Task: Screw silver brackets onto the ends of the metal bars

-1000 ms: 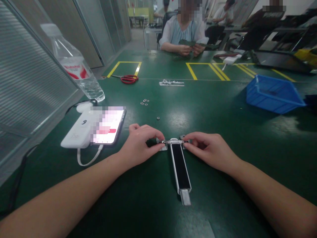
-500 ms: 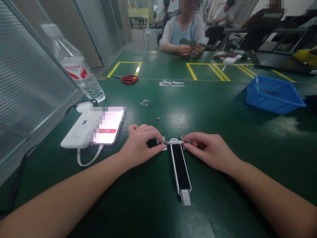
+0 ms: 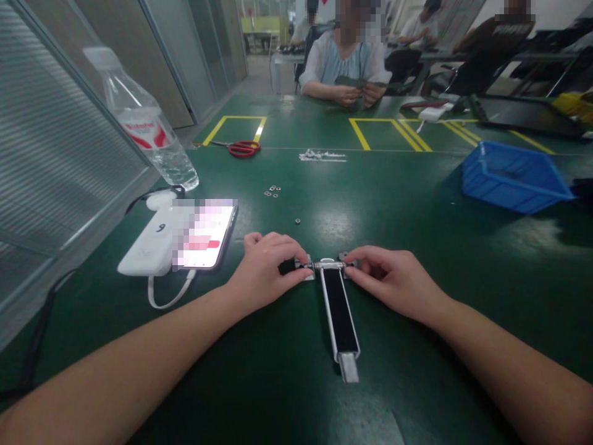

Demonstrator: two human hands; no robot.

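A long metal part with a black inset face [image 3: 340,312] lies on the green table, its narrow silver tab pointing toward me. Across its far end runs a thin metal rod with a small bracket at each side. My left hand [image 3: 269,269] pinches the left bracket [image 3: 309,276] between thumb and forefinger. On the other side, my right hand [image 3: 389,275] pinches the right bracket, mostly hidden by the fingertips. A single small nut [image 3: 298,220] sits beyond my left hand, and several small washers [image 3: 272,190] lie farther back.
Left are a white power bank [image 3: 148,244], a cabled phone [image 3: 210,238] and a water bottle [image 3: 151,127]. Red-handled scissors [image 3: 244,148] and thin white strips [image 3: 322,155] lie farther off. A blue bin [image 3: 514,179] stands right. A person [image 3: 345,68] sits opposite, holding something dark green.
The view has shifted very slightly. Both hands keep the same pinch on the metal part, with no other clear movement.
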